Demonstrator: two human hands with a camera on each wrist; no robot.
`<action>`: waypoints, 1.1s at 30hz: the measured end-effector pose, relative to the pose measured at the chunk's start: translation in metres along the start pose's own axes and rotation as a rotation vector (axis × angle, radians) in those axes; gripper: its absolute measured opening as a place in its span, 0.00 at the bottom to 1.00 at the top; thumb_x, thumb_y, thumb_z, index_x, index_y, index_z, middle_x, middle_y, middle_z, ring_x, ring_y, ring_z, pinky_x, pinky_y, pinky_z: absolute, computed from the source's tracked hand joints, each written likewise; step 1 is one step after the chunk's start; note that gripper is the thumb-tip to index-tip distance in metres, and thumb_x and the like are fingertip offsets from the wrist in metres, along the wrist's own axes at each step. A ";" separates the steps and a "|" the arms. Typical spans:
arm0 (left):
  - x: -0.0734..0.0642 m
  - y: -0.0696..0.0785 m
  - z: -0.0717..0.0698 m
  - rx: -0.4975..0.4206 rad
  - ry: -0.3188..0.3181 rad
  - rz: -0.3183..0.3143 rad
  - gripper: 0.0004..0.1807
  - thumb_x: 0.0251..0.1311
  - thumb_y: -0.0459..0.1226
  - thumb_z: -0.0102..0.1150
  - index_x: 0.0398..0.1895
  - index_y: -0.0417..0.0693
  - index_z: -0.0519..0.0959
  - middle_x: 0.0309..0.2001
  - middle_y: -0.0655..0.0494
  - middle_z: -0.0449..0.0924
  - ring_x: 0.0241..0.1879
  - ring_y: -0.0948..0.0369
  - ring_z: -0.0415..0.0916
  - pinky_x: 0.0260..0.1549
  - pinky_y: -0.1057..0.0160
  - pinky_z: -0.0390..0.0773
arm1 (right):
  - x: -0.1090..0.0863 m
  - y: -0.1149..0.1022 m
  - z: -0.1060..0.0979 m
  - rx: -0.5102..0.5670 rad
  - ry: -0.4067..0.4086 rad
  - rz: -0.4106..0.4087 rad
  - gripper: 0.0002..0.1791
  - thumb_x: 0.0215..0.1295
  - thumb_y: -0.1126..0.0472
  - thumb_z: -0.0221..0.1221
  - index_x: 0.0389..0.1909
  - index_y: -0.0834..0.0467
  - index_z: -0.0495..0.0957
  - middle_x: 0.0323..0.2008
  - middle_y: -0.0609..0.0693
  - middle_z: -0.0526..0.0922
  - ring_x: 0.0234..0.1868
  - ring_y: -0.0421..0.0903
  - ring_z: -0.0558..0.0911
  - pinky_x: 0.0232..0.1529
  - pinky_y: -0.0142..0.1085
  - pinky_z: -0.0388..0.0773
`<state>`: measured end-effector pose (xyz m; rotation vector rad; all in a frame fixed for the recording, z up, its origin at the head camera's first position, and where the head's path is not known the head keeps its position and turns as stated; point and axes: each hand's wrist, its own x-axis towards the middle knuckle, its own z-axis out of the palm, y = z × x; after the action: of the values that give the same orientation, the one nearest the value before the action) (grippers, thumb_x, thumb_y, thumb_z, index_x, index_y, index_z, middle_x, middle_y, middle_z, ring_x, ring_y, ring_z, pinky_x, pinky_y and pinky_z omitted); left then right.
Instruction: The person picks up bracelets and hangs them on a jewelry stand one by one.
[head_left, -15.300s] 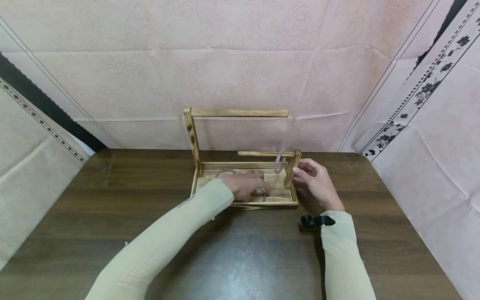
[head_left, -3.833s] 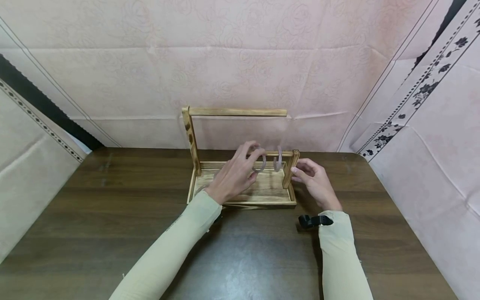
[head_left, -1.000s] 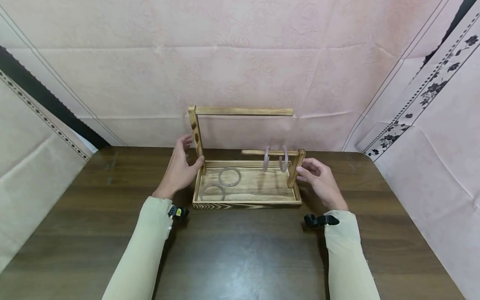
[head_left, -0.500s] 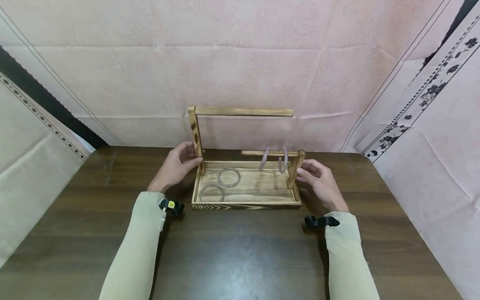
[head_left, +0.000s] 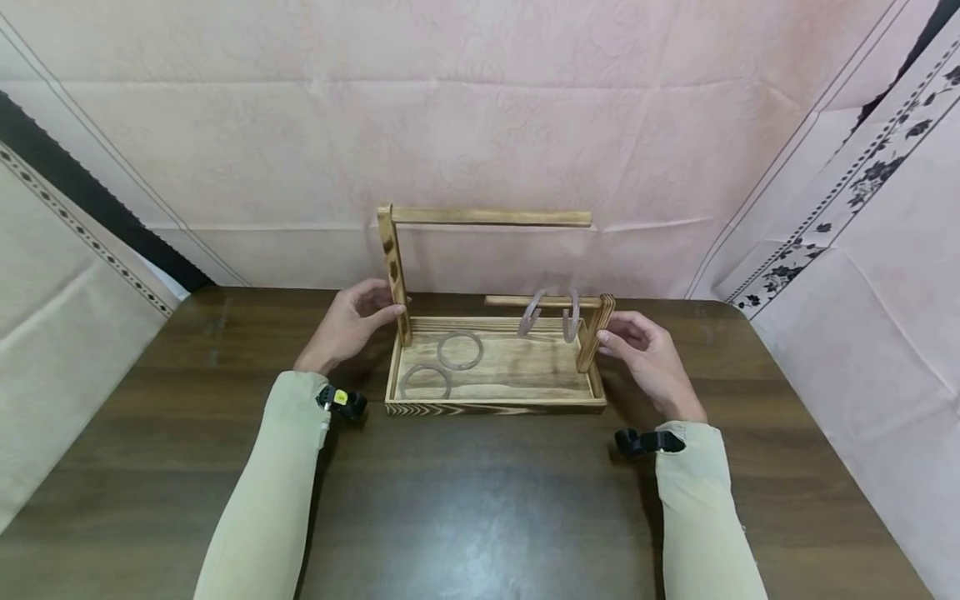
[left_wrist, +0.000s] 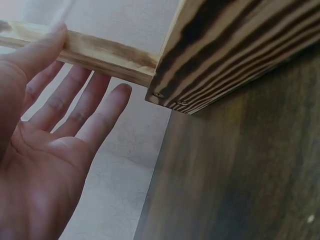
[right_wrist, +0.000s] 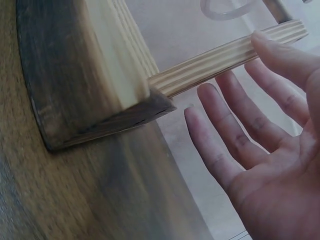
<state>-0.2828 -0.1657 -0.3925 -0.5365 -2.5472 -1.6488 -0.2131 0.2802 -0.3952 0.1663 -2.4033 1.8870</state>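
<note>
A wooden jewelry stand [head_left: 495,408] sits on the table, its tray facing me. Two pale translucent bangles hang on the short lower bar [head_left: 506,301]: a tilted left bangle [head_left: 529,315] and a right bangle [head_left: 572,318] nearer the post. On the tray floor lie another bangle [head_left: 460,364] and, nearer the front left corner, one more bangle [head_left: 425,393]. My left hand [head_left: 351,323] holds the tall left post [left_wrist: 107,52], thumb in front and fingers behind. My right hand [head_left: 651,360] holds the short right post [right_wrist: 210,60] between thumb and fingers.
The long upper bar [head_left: 491,217] extends right from the tall post, its right end free. A brown wooden table [head_left: 480,508] lies under the stand. Pale patterned cloth [head_left: 480,150] hangs behind the table.
My left hand, earlier in the tray and then putting a second bangle on the lower bar, has moved left to the tall post. The left hanging bangle has tilted. My right hand stays at its post.
</note>
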 end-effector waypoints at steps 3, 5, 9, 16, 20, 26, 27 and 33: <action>0.002 -0.002 0.001 -0.022 -0.011 0.004 0.19 0.66 0.41 0.67 0.57 0.45 0.80 0.53 0.44 0.84 0.51 0.58 0.81 0.49 0.69 0.78 | -0.002 -0.003 0.000 -0.030 0.005 0.003 0.21 0.72 0.55 0.63 0.59 0.62 0.74 0.49 0.46 0.81 0.47 0.35 0.85 0.55 0.39 0.84; 0.003 -0.002 0.000 -0.039 -0.019 0.010 0.18 0.65 0.39 0.69 0.56 0.45 0.80 0.53 0.43 0.85 0.51 0.56 0.81 0.50 0.69 0.78 | -0.002 -0.005 0.002 -0.046 0.011 0.007 0.23 0.71 0.54 0.64 0.60 0.62 0.74 0.50 0.47 0.81 0.47 0.35 0.85 0.54 0.39 0.84; 0.004 -0.003 -0.001 -0.045 -0.029 0.022 0.18 0.62 0.35 0.70 0.55 0.44 0.81 0.53 0.43 0.85 0.52 0.55 0.81 0.50 0.68 0.78 | -0.002 -0.007 0.006 -0.068 0.020 0.002 0.24 0.71 0.54 0.64 0.61 0.62 0.73 0.50 0.49 0.81 0.47 0.35 0.85 0.54 0.38 0.84; 0.006 -0.003 -0.001 -0.060 -0.049 0.014 0.20 0.60 0.32 0.71 0.56 0.43 0.80 0.53 0.44 0.84 0.52 0.55 0.80 0.50 0.69 0.78 | -0.007 -0.015 0.001 -0.181 0.033 -0.020 0.24 0.71 0.53 0.64 0.62 0.60 0.74 0.53 0.54 0.80 0.49 0.36 0.83 0.52 0.29 0.81; 0.007 -0.005 0.000 -0.074 -0.051 0.007 0.21 0.60 0.31 0.71 0.57 0.40 0.79 0.52 0.44 0.84 0.51 0.55 0.80 0.50 0.69 0.78 | -0.012 -0.021 -0.006 -0.286 0.023 -0.018 0.24 0.72 0.50 0.62 0.64 0.57 0.74 0.55 0.54 0.81 0.52 0.37 0.80 0.52 0.26 0.76; 0.008 -0.006 0.002 -0.080 -0.065 0.013 0.21 0.62 0.32 0.70 0.57 0.40 0.78 0.52 0.45 0.82 0.52 0.56 0.78 0.52 0.67 0.76 | -0.018 -0.029 -0.019 -0.474 -0.021 -0.033 0.22 0.73 0.50 0.61 0.60 0.59 0.75 0.53 0.57 0.82 0.52 0.46 0.81 0.49 0.29 0.76; 0.007 -0.006 0.002 -0.081 -0.064 0.014 0.20 0.62 0.32 0.70 0.57 0.40 0.78 0.52 0.45 0.82 0.51 0.56 0.78 0.52 0.67 0.76 | -0.019 -0.031 -0.020 -0.511 -0.034 -0.037 0.22 0.73 0.50 0.61 0.59 0.60 0.75 0.52 0.57 0.83 0.52 0.48 0.82 0.49 0.31 0.76; 0.006 -0.008 0.002 -0.072 -0.064 0.022 0.20 0.63 0.33 0.69 0.57 0.41 0.78 0.53 0.44 0.83 0.52 0.57 0.78 0.55 0.64 0.75 | -0.024 -0.039 -0.021 -0.660 -0.125 -0.036 0.20 0.71 0.47 0.63 0.53 0.58 0.79 0.48 0.56 0.87 0.50 0.54 0.84 0.52 0.45 0.79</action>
<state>-0.2912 -0.1653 -0.3993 -0.6297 -2.5240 -1.7500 -0.1845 0.2925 -0.3562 0.2793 -2.9238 1.0037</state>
